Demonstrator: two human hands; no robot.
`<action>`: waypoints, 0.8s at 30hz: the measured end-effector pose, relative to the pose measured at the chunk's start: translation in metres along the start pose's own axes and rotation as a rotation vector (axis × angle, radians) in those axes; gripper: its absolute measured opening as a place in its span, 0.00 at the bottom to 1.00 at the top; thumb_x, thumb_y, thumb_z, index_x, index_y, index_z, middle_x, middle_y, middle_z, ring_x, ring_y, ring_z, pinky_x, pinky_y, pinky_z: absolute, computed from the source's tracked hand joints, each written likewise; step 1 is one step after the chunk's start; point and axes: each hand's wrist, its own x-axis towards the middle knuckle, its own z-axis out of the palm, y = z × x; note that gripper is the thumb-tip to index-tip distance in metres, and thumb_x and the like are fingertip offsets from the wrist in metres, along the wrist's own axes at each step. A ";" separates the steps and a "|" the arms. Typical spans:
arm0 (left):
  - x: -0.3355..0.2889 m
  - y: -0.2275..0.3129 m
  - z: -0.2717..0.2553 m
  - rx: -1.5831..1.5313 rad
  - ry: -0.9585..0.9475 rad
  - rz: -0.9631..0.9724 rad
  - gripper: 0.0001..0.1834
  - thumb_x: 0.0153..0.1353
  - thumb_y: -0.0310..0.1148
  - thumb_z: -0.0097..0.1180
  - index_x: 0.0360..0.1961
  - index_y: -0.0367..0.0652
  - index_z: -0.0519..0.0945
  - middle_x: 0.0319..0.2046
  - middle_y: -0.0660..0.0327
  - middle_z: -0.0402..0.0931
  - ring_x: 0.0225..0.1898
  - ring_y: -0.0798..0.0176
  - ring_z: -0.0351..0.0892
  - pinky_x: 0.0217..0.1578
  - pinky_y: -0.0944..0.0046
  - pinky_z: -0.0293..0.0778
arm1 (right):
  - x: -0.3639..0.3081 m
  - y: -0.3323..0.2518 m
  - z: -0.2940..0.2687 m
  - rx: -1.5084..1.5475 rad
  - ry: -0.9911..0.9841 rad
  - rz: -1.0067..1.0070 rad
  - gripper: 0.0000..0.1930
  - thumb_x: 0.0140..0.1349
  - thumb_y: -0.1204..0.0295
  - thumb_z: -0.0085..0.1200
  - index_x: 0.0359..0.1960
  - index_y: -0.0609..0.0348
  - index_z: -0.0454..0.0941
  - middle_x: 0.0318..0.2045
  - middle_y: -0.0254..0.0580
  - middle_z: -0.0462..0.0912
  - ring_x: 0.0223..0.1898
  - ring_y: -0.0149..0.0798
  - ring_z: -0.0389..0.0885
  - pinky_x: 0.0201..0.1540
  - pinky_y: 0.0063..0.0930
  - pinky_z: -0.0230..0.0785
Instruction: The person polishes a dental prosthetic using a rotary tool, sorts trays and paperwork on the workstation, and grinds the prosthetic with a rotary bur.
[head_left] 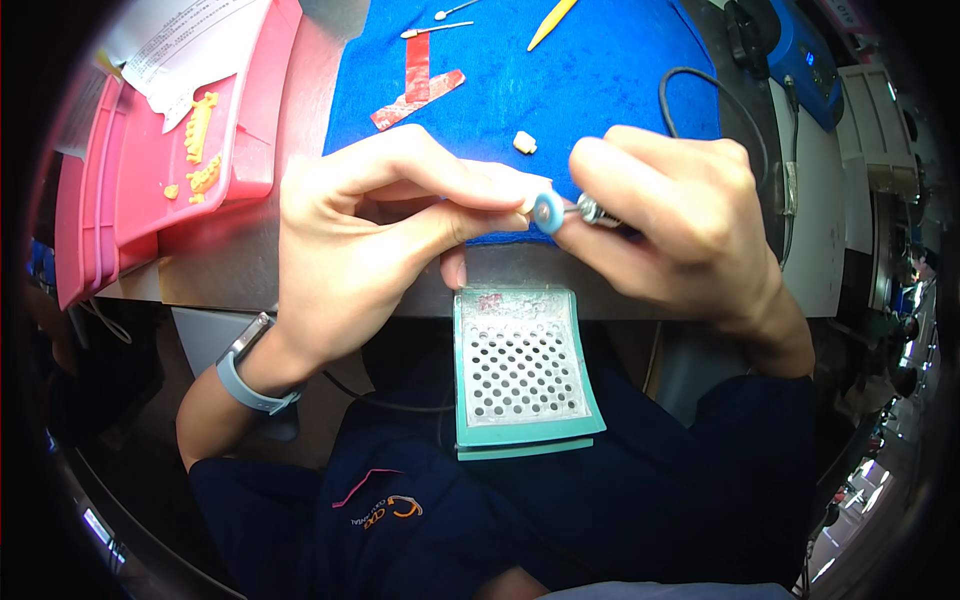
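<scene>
My left hand (350, 230) is closed in a pinch, thumb against forefinger, on a small pale piece that the fingertips mostly hide. Against those fingertips sits the light blue disc-shaped wheel (547, 212) of a rotary handpiece (597, 211). My right hand (680, 215) is wrapped round the handpiece, covering most of its body. Just beyond the two hands a small cream-coloured tooth-shaped piece (525, 142) lies on a blue cloth (620, 90). Below the hands, a green-framed tray with a perforated metal plate (525, 370) juts out from the bench edge.
On the left stands a pink tray (255, 120) with orange dental-arch pieces (200, 128) and a printed paper (185, 45). Red tape strips (418, 75), thin burs (437, 31) and a yellow pointed tool (552, 24) lie on the cloth. A cable (735, 100) curves near a blue control box (808, 60).
</scene>
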 end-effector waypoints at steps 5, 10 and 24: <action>-0.001 0.003 0.003 0.019 0.045 -0.014 0.06 0.63 0.14 0.59 0.34 0.36 0.78 0.41 0.45 0.86 0.27 0.69 0.84 0.23 0.73 0.78 | 0.001 0.003 0.001 -0.039 0.016 0.001 0.14 0.47 0.73 0.73 0.25 0.59 0.75 0.16 0.37 0.68 0.15 0.38 0.68 0.17 0.31 0.58; 0.000 0.002 0.003 0.029 0.023 -0.009 0.06 0.62 0.14 0.61 0.34 0.36 0.78 0.40 0.47 0.86 0.28 0.69 0.84 0.24 0.74 0.78 | 0.000 -0.002 0.000 -0.042 0.005 0.007 0.14 0.47 0.73 0.72 0.25 0.59 0.75 0.16 0.36 0.68 0.15 0.37 0.68 0.17 0.31 0.59; -0.001 0.004 0.003 0.067 0.017 -0.013 0.06 0.63 0.14 0.60 0.35 0.35 0.79 0.41 0.45 0.86 0.35 0.67 0.86 0.25 0.72 0.80 | 0.002 0.001 -0.002 -0.010 -0.015 0.000 0.13 0.47 0.73 0.72 0.26 0.59 0.75 0.17 0.37 0.68 0.14 0.38 0.70 0.17 0.32 0.60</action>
